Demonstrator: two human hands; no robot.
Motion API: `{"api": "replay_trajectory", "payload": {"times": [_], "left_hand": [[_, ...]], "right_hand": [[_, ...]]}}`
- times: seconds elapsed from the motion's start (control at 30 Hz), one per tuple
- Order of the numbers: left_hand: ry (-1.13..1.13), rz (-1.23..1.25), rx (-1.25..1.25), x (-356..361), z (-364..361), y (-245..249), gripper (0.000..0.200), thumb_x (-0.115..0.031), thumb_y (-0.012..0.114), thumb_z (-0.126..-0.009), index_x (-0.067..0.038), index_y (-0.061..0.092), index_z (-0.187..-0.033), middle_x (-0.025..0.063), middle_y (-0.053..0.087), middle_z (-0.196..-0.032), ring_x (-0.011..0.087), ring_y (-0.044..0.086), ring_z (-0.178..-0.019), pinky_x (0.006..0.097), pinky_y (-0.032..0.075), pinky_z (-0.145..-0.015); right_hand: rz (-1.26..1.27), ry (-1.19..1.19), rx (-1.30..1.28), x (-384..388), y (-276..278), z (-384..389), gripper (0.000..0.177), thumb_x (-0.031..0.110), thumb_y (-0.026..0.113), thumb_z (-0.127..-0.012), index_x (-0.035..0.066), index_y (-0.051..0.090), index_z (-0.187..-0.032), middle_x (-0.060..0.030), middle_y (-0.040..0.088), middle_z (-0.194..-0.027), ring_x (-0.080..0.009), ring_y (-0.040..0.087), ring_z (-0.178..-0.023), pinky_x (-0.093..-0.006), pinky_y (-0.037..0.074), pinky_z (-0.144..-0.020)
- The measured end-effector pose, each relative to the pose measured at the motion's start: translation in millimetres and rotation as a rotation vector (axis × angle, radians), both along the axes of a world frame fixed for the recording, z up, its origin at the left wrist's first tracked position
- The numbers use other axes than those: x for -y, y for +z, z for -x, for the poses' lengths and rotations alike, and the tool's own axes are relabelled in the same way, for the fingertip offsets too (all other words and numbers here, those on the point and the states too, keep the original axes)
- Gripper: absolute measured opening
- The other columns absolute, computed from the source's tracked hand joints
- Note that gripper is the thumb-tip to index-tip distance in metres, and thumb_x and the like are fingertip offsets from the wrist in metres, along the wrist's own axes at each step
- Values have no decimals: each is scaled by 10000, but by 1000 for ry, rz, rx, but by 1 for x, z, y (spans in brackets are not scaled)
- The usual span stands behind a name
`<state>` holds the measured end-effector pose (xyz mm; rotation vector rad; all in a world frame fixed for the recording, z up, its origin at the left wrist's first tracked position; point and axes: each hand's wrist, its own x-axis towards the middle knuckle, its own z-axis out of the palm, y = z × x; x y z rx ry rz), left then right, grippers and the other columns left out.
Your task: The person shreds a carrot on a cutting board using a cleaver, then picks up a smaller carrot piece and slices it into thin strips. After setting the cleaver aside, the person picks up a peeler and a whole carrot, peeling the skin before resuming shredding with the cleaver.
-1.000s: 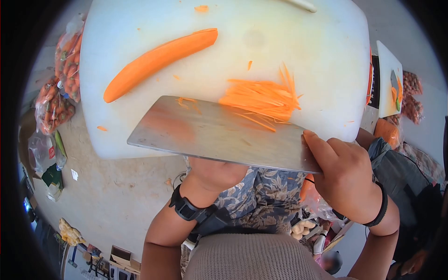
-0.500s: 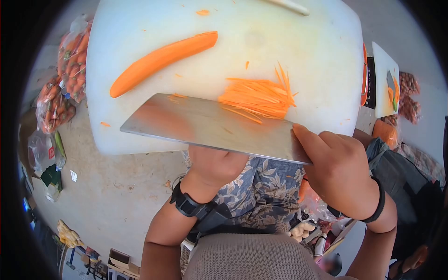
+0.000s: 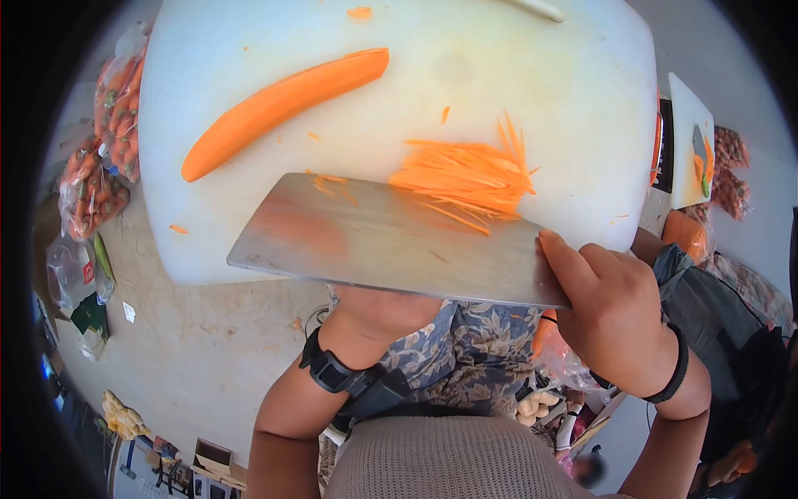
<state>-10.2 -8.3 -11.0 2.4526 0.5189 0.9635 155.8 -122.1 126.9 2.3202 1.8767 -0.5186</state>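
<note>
My right hand is wrapped round the handle end of a broad cleaver, its index finger lying along the blade. The blade is tilted with its flat face up, over the near edge of the white cutting board. My left hand is at the board's near side, partly under the blade, which hides its fingers. Against the blade's far edge lies a pile of carrot shreds. A long peeled carrot with a cut side rests farther left on the board.
Bags of carrots stand on the floor at left. A white handle-like piece lies at the board's far edge. To the right, another board holds a knife and carrot pieces, near a person in dark clothes.
The cleaver has moved slightly right and nearer to me, with my right hand still on it. The carrot and the shreds stay on the board; the whole view has shifted a little.
</note>
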Motion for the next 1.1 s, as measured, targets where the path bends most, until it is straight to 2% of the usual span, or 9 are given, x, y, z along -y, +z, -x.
{"api": "replay_trajectory", "payload": {"times": [0.07,0.13,0.2,0.33,0.4,0.63,0.83,0.9,1.1], "left_hand": [[-70,183,39,-4,-3,4,245,-20,750,-714,-38,719,-956,127,687,-978,330,663,-865,420,531,-767],[-61,159,37,-5,-4,5,239,-13,748,-704,-37,722,-941,124,687,-959,326,662,-854,413,530,-767],[-41,125,45,-8,-7,6,233,-5,745,-695,-35,724,-925,122,688,-940,321,661,-843,407,529,-767],[-61,-21,48,-7,-8,7,238,17,735,-680,-28,723,-913,117,687,-935,322,655,-822,392,525,-751],[-44,-41,54,-6,-8,5,237,25,730,-680,-23,723,-912,116,687,-936,323,654,-824,388,525,-743],[13,-80,66,-5,-9,3,249,-35,686,-633,-86,742,-870,56,676,-943,251,648,-867,339,537,-751],[-10,-72,50,-6,-8,5,265,-33,686,-637,-81,747,-890,61,675,-975,249,655,-888,339,542,-743],[-20,-63,29,-5,-6,4,268,-40,690,-646,-81,748,-905,61,674,-988,252,656,-900,342,542,-747],[-49,3,30,-6,-4,6,216,-67,701,-716,-74,736,-929,70,680,-1005,278,659,-885,377,535,-784]], "right_hand": [[-7,10,-13,-6,-10,0,507,-33,690,-615,-1,618,-1115,-86,534,-668,-269,562,-556,-387,455,-532],[-22,17,-18,-8,-21,-1,493,-31,685,-619,3,618,-1106,-86,536,-672,-271,568,-558,-387,459,-533],[-169,119,35,-9,-31,-3,245,142,667,-762,24,599,-966,-39,492,-599,-187,559,-478,-314,447,-440],[-218,68,6,-7,-31,-1,243,145,666,-774,24,608,-976,-39,500,-592,-188,560,-479,-320,447,-440],[-79,29,5,-6,-18,6,463,-31,668,-638,5,622,-1098,-83,530,-655,-269,582,-573,-379,465,-536],[8,-29,-29,9,6,-2,499,-35,681,-622,-14,620,-1117,-90,523,-648,-262,567,-572,-373,455,-535],[-52,34,-15,8,-3,-7,335,56,644,-702,11,612,-1033,-43,490,-607,-203,559,-506,-338,435,-464],[25,-10,-56,2,-9,-5,500,-43,678,-622,-11,612,-1117,-104,554,-673,-289,589,-591,-389,466,-542],[-90,8,-74,-6,-26,-2,530,-39,680,-606,2,607,-1129,-92,545,-671,-273,593,-593,-389,468,-540]]}}
